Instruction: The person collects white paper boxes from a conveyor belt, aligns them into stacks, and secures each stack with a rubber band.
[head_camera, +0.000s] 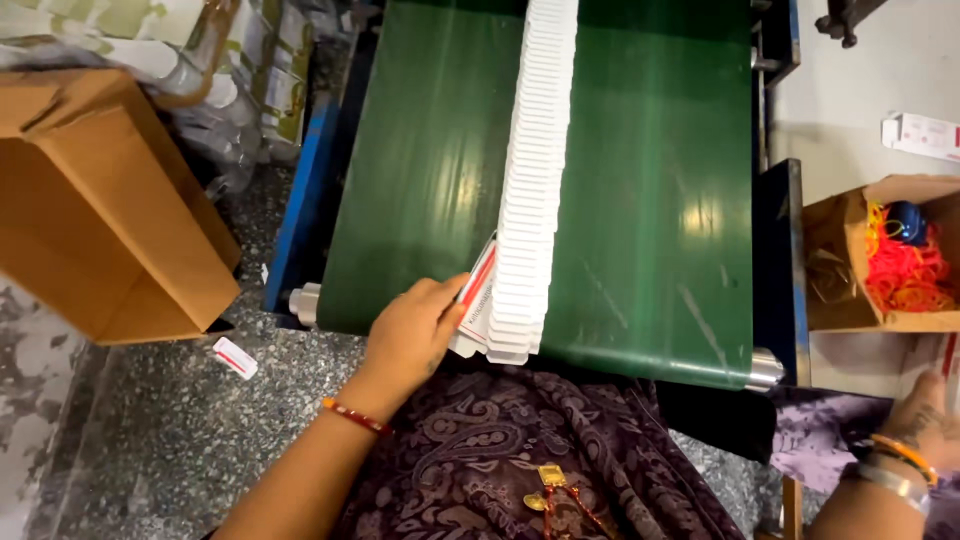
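- The long shingled row of flat white cardboard cartons (535, 180) lies on the dark green conveyor belt (650, 200); its long axis runs away from the person, from the belt's near edge up to the top of the view, leaning slightly right as it recedes.
- The near end of the row sits directly ahead of the person's body, and the left hand (415, 325) is at it, while the right hand (925, 415) is well apart, off to the right beyond the belt's edge.
- The left hand's fingers are curled around the left side of the nearest cartons, thumb side towards the stack, holding a few red-and-white printed flats (478, 300) that tilt out from the row.
- The right hand is mostly cut off by the frame edge; whether it is spread or holding something cannot be told.
- Right of the belt, an open brown cardboard box of red and yellow rubber bands (905, 270) sits near the right hand.
- Left of the belt stands a large plain brown cardboard box (100, 210) on the speckled grey floor (150, 440), where one stray carton flat (235, 357) lies.
- Nothing lies on the belt between the left hand and the row.
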